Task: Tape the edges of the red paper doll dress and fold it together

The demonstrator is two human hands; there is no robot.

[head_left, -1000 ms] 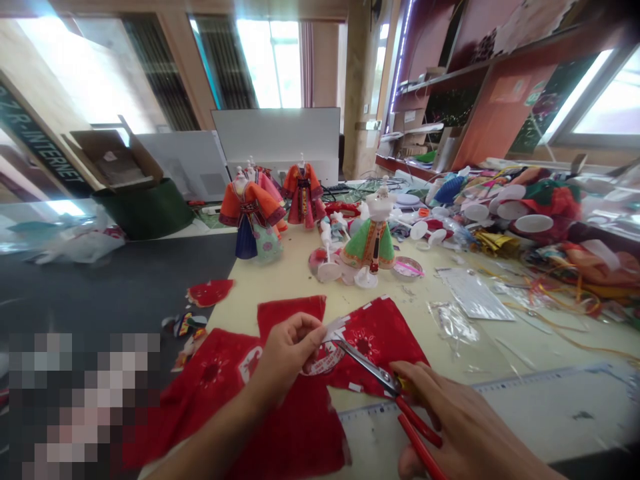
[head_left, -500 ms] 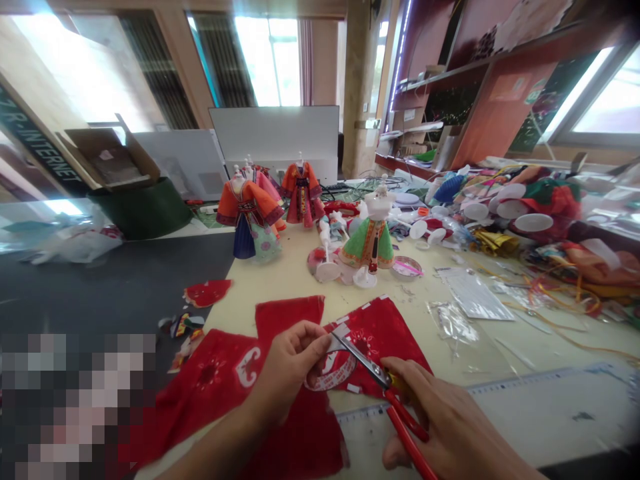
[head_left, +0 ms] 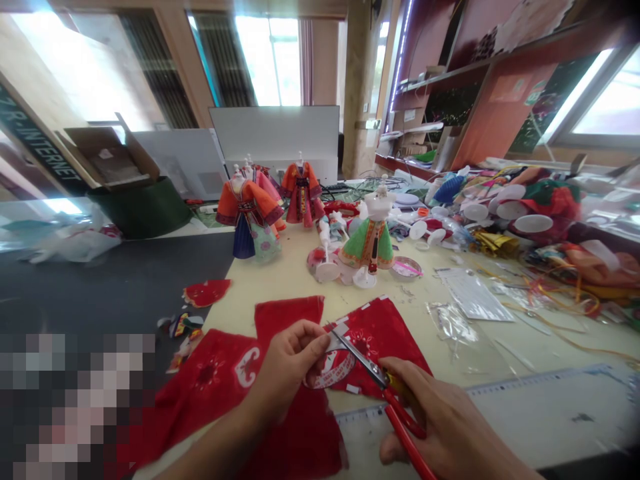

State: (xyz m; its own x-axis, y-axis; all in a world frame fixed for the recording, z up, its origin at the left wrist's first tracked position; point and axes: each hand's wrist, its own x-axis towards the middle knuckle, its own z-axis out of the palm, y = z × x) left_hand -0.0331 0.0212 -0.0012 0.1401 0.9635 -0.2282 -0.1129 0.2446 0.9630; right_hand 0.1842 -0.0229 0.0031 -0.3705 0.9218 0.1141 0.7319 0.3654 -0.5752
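Observation:
A red patterned cloth point(head_left: 385, 333) with white printed outlines lies on the pale yellow table point(head_left: 300, 280) in front of me. My left hand point(head_left: 290, 367) pinches the cloth's edge beside a white curved band, fingers closed on it. My right hand point(head_left: 450, 427) grips red-handled scissors point(head_left: 380, 387). Their blades point up and left, with the tips at the cloth edge right beside my left fingertips.
Small dolls in orange, red and green robes point(head_left: 250, 213) stand farther back on the table. Heaps of fabric, white discs and ribbons point(head_left: 530, 213) crowd the right side. A grey cutting mat with a ruler edge point(head_left: 525, 420) lies under my right hand. Red scraps point(head_left: 205, 293) lie left.
The scissor blades have slid a little further up into the cloth edge toward my left fingers. My left hand has shifted slightly down and left with the cloth.

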